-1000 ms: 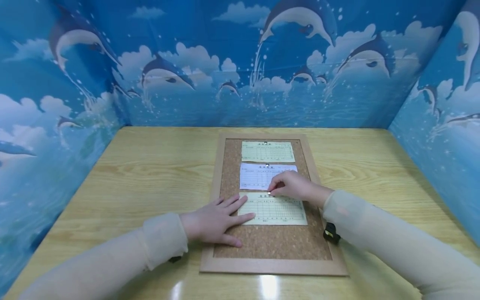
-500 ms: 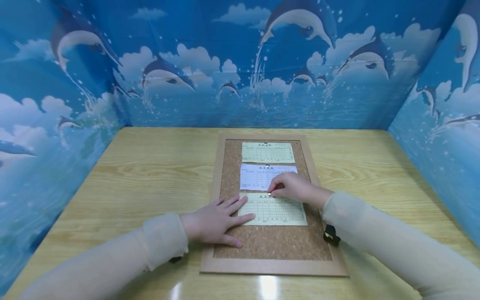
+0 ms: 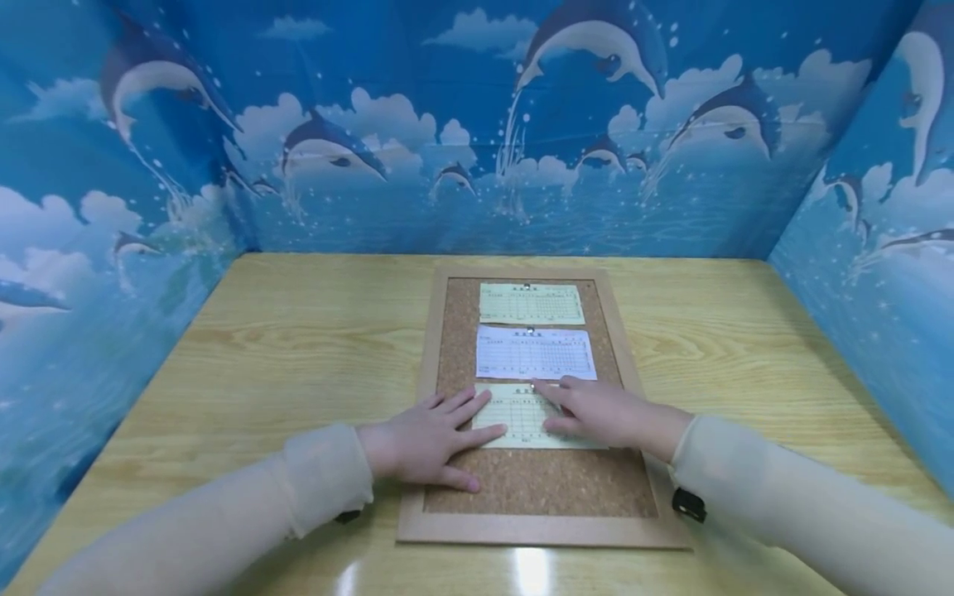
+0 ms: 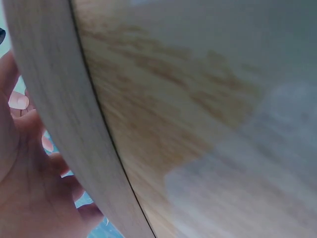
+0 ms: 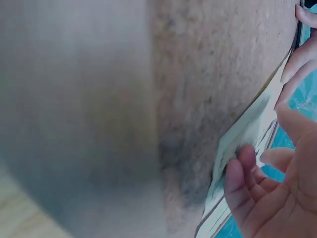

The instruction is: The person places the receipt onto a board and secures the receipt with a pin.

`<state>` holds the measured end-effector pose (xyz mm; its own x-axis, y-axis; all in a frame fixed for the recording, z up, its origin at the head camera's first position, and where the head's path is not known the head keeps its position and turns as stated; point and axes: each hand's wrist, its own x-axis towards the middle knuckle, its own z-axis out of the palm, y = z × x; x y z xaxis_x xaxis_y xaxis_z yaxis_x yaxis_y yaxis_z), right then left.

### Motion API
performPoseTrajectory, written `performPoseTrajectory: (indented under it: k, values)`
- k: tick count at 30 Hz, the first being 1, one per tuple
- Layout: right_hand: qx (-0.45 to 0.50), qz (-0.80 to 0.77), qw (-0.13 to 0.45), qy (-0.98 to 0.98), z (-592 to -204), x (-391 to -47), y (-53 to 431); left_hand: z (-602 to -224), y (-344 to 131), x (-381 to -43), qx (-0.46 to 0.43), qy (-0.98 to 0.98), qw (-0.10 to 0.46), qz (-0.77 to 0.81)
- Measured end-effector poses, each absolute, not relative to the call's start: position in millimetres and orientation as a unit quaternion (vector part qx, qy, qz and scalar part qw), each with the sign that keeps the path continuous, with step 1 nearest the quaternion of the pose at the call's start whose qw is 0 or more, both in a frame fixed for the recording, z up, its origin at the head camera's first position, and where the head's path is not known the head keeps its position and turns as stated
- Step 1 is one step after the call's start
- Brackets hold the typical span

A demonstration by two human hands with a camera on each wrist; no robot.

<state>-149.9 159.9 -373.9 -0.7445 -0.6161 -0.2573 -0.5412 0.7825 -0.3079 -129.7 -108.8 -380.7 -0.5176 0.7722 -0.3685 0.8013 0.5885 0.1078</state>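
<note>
A framed corkboard [image 3: 540,482] lies on the table, bearing three printed paper slips in a column. My left hand [image 3: 426,440] rests with spread fingers on the board's left side and the left edge of the lowest, pale green slip [image 3: 514,430]. With an outstretched index finger, my right hand [image 3: 611,416] touches a small shiny pin [image 3: 532,387] at that slip's top edge; its thumb lies lower, apart from the index. Above are a whitish-lilac slip [image 3: 532,354] and another pale green slip [image 3: 531,306], each with a pin at its top. The right wrist view shows my right hand [image 5: 277,196] over the paper.
Bare wood-grain table [image 3: 320,331] extends to both sides of the board. A blue dolphin-print curtain [image 3: 373,199] encloses the back and sides. Another tiny pin or mark [image 3: 589,285] sits near the board's upper right corner.
My right thumb and index have come apart from their pinch at the lowest slip's pin. The right hand has shifted down and right, uncovering the lilac slip. The left hand stays put.
</note>
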Motion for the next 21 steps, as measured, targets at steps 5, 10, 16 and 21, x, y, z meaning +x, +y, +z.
performPoseTrajectory:
  k: [5, 10, 16, 21]
  values:
    - [-0.310, -0.082, 0.173, 0.931, -377.9, -147.0, 158.6, -380.9, -108.9, -129.8, 0.455, 0.870, 0.188, -0.038]
    - [-0.308, -0.070, 0.169, 0.934, -379.9, -145.9, 158.3, -381.6, -108.8, -129.5, 0.456, 0.869, 0.188, -0.039]
    - [-0.308, -0.062, 0.164, 0.935, -379.9, -144.2, 157.8, -382.6, -109.1, -129.2, 0.452, 0.872, 0.187, -0.035]
    - [-0.307, -0.068, 0.168, 0.934, -380.5, -145.7, 157.5, -382.3, -108.6, -129.4, 0.452, 0.872, 0.185, -0.035]
